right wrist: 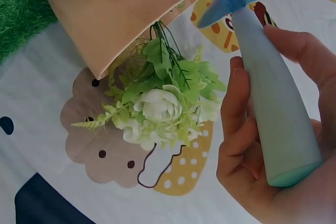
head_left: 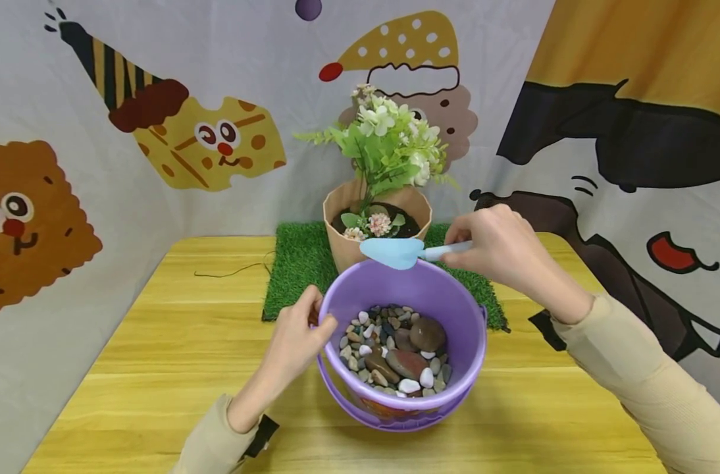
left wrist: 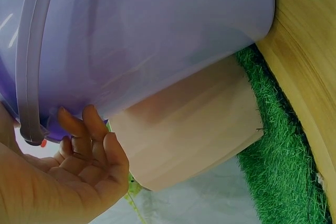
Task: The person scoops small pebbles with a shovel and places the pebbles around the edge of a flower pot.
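Observation:
A purple bucket (head_left: 461, 309) stands on the table, with pebbles and larger stones (head_left: 404, 362) on its bottom. My left hand (head_left: 295, 339) grips the bucket's left rim, thumb at the top edge; the left wrist view shows its curled fingers (left wrist: 93, 129) against the outer wall. Above the far rim, my right hand (head_left: 499, 247) holds a small toy shovel (head_left: 395, 253) by its pale handle (right wrist: 278, 114). The light blue blade points left, in front of the flowerpot (head_left: 343, 247). Whether anything lies on the blade, I cannot tell.
Behind the bucket, white and pink flowers (head_left: 389, 135) grow from the beige pot on a green turf mat (head_left: 301, 273). A thin dark wire (head_left: 230, 273) lies on the wooden table (head_left: 158, 368) at left. A cartoon-printed cloth (head_left: 230, 52) hangs behind.

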The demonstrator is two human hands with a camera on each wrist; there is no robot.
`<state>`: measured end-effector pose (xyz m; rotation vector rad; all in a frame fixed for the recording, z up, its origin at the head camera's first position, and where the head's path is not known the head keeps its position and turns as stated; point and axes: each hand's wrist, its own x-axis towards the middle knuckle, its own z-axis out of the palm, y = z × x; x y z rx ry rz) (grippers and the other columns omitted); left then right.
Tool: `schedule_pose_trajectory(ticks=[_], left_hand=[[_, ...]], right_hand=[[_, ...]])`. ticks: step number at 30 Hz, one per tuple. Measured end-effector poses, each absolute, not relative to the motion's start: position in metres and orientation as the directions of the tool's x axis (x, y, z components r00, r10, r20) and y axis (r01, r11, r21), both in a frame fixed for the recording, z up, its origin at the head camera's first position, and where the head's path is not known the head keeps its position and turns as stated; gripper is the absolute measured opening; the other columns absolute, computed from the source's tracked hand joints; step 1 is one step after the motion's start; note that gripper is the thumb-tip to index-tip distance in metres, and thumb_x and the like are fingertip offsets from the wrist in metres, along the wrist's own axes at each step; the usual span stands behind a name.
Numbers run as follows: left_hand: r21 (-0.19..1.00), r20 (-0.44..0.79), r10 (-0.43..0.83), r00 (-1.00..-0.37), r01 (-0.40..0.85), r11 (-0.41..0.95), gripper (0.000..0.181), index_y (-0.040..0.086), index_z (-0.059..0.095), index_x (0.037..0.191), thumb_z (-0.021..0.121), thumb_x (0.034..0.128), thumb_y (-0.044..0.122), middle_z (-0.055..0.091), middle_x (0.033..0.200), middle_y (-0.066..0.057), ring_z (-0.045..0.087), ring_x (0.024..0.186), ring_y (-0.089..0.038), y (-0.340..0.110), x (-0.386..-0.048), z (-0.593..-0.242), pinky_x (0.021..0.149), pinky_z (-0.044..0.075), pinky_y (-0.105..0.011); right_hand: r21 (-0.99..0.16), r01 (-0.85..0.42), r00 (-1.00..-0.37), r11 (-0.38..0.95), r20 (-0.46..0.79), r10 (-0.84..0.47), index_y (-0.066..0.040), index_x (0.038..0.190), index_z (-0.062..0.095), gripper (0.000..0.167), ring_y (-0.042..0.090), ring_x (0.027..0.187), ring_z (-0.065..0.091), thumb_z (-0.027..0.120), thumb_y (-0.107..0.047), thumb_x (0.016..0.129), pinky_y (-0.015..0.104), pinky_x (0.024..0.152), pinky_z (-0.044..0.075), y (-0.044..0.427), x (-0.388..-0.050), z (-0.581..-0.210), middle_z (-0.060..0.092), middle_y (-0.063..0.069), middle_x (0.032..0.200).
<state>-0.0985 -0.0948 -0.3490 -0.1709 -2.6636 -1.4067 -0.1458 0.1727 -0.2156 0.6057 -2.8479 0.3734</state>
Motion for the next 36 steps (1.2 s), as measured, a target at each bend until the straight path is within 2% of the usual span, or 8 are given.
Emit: schedule_pose_trajectory(ticks=[5, 12, 19, 25, 36], left_hand=[[0.809, 0.165, 0.040, -0.986, 0.158, 0.567, 0.011, 0.010, 0.048, 0.081, 0.057, 0.0755, 0.010, 0.059, 0.068, -0.005, 0.055, 0.060, -0.012, -0.095, -0.098, -0.349, 0.050, 0.049, -0.022], [0.815, 0.156, 0.045, -0.987, 0.155, 0.558, 0.011, 0.010, 0.048, 0.082, 0.057, 0.0762, 0.009, 0.058, 0.068, -0.005, 0.056, 0.059, -0.012, -0.095, -0.099, -0.349, 0.049, 0.049, -0.021], [0.818, 0.161, 0.045, -0.986, 0.159, 0.553, 0.010, 0.010, 0.048, 0.082, 0.057, 0.0758, 0.010, 0.060, 0.068, -0.006, 0.057, 0.060, -0.012, -0.095, -0.099, -0.350, 0.049, 0.050, -0.021], [0.819, 0.165, 0.047, -0.985, 0.163, 0.550, 0.011, 0.010, 0.048, 0.082, 0.057, 0.0755, 0.010, 0.060, 0.069, -0.005, 0.056, 0.060, -0.011, -0.095, -0.099, -0.350, 0.050, 0.050, -0.022], [0.819, 0.169, 0.047, -0.985, 0.166, 0.550, 0.010, 0.009, 0.049, 0.082, 0.057, 0.0752, 0.010, 0.060, 0.069, -0.006, 0.056, 0.061, -0.011, -0.095, -0.099, -0.351, 0.050, 0.050, -0.021]], right_hand=[[-0.183, -0.429, -0.899, 0.884, 0.177, -0.400, -0.014, 0.075, 0.070, 0.005, 0.011, 0.049, 0.046, 0.072, -0.018, 0.072, 0.024, 0.045, 0.035, 0.176, -0.135, -0.216, 0.059, -0.003, 0.060], [-0.074, -0.479, -0.876, 0.875, 0.114, -0.469, -0.018, 0.072, 0.068, 0.009, 0.010, 0.053, 0.047, 0.075, -0.015, 0.067, 0.024, 0.045, 0.037, 0.172, -0.125, -0.221, 0.057, -0.006, 0.060], [0.045, -0.535, -0.838, 0.844, 0.102, -0.536, -0.020, 0.064, 0.061, 0.016, 0.010, 0.048, 0.043, 0.074, -0.011, 0.062, 0.023, 0.040, 0.032, 0.171, -0.119, -0.228, 0.054, -0.008, 0.060], [0.145, -0.556, -0.815, 0.818, 0.099, -0.571, -0.021, 0.063, 0.059, 0.019, 0.011, 0.046, 0.041, 0.077, -0.012, 0.060, 0.025, 0.038, 0.032, 0.171, -0.113, -0.230, 0.054, -0.009, 0.061], [0.346, -0.609, -0.716, 0.713, 0.147, -0.683, -0.022, 0.054, 0.049, 0.033, 0.013, 0.049, 0.043, 0.073, 0.001, 0.054, 0.029, 0.038, 0.034, 0.165, -0.101, -0.233, 0.049, -0.007, 0.057]])
